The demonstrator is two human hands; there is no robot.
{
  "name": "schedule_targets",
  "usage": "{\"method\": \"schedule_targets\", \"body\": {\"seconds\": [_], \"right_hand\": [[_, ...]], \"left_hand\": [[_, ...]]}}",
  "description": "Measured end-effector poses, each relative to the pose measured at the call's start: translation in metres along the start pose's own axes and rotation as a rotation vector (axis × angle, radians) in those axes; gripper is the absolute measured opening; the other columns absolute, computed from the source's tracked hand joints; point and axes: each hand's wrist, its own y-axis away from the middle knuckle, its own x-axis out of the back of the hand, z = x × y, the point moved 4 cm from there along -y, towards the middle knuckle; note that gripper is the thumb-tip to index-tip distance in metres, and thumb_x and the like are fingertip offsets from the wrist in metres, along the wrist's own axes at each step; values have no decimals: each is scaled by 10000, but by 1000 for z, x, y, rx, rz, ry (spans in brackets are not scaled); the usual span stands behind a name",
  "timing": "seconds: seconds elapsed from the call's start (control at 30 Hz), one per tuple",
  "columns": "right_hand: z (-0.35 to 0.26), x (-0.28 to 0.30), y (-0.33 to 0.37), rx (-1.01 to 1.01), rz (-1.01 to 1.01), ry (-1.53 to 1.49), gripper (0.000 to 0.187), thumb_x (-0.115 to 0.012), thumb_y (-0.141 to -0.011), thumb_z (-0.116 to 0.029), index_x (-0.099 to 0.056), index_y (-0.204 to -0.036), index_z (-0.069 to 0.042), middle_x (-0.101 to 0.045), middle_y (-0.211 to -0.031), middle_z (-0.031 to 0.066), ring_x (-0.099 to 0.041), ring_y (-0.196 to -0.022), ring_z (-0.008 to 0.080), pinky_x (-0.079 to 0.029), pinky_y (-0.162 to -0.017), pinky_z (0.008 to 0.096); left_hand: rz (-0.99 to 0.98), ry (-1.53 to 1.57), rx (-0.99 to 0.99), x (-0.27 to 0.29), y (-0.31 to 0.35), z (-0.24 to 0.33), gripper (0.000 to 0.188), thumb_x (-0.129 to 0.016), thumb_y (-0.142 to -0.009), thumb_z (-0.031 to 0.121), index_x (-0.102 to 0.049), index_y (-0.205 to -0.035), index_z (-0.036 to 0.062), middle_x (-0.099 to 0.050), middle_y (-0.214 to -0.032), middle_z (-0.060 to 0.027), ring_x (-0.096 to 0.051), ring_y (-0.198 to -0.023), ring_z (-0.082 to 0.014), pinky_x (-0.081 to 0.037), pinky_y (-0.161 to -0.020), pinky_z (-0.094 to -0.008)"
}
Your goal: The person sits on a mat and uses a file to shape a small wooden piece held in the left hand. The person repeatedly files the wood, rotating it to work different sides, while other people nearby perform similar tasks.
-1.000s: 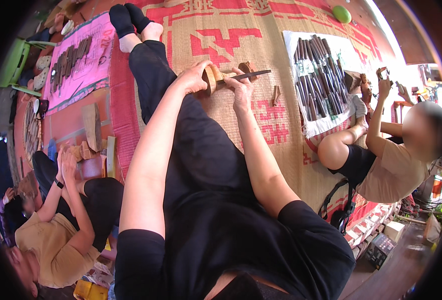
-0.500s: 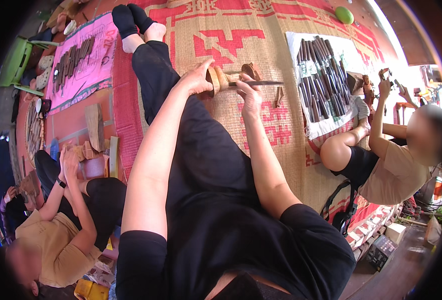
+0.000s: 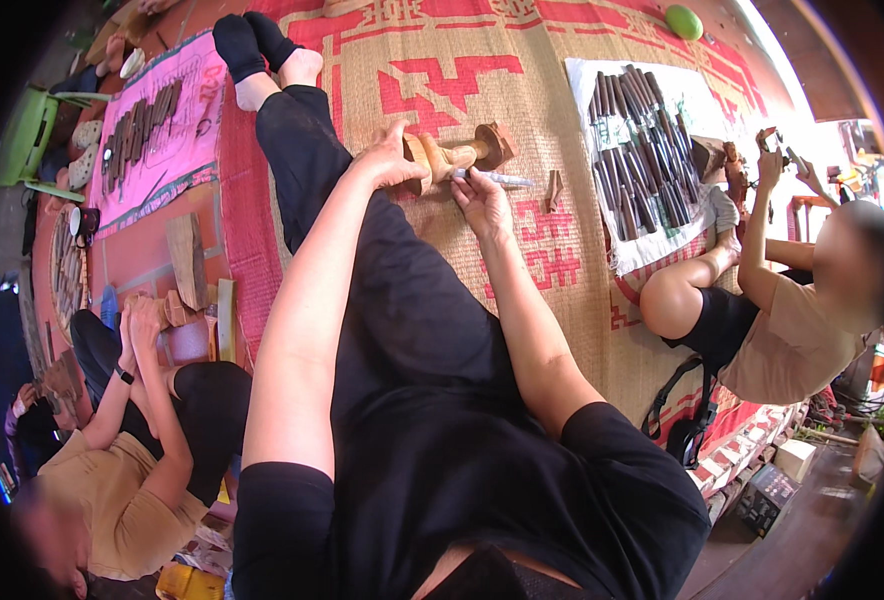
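Note:
My left hand point(image 3: 386, 160) is closed round the broad left end of a turned pale wooden piece point(image 3: 458, 156), which lies across my lap and the mat with a darker block-like end at its right. Pinched in the fingers of my right hand point(image 3: 488, 208) is a slim carving tool point(image 3: 508, 180). It looks pale and shiny and runs out to the right, just on the near side of the wooden piece. My fingers hide its left end, so I cannot tell whether it touches the wood.
On the right, a white cloth point(image 3: 610, 255) bears several dark-handled tools point(image 3: 642, 150). A wood offcut point(image 3: 555, 190) lies on the woven mat point(image 3: 562, 330). Another tool set rests on a pink cloth point(image 3: 202, 100). Co-workers sit at left point(image 3: 127, 490) and right point(image 3: 792, 340).
My right hand has shifted slightly down and left from over the wooden piece, uncovering more of it. The tool has turned, showing a pale shiny side instead of a dark one.

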Motion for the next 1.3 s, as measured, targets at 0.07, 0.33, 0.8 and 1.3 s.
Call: {"method": "schedule_targets", "body": {"seconds": [0.07, 0.33, 0.8, 1.3], "right_hand": [[-4, -5, 0, 6, -3, 46, 127, -625, -834, -111, -582, -947, -72, -629, -935, 48, -584, -911, 178, -440, -883, 374], [-19, -23, -11, 19, -87, 55, 104, -647, -824, -124, -568, -885, -154, -612, -925, -6, -537, -896, 129, -388, -780, 330], [-29, -11, 19, 68, 174, 391, 151, -710, -765, -111, -599, -867, -99, -578, -761, -5, -517, -608, 103, -425, -544, 259], [-52, -41, 71, 323, 147, 682, 144, -703, -736, -72, -595, -792, 6, -621, -675, 62, -571, -562, 114, -439, -527, 236]], "left_hand": [[19, -19, 13, -2, -6, -8, 1044, -793, -587, 331, -219, -1412, 51, -388, -1342, -253, -423, -1238, -333, -349, -1034, -359], [-104, 125, -46, 3, -1, 2, 957, -795, -667, 376, -254, -1381, 40, -421, -1305, -228, -470, -1180, -308, -364, -1001, -349], [-506, 338, 80, -27, -15, -9, 789, -672, -826, 344, -236, -1414, 50, -504, -1245, -170, -544, -1051, -241, -484, -806, -368], [-292, -75, -128, -20, -9, -6, 995, -821, -579, 265, -304, -1390, 8, -508, -1276, -199, -486, -1189, -271, -391, -976, -324]]}}
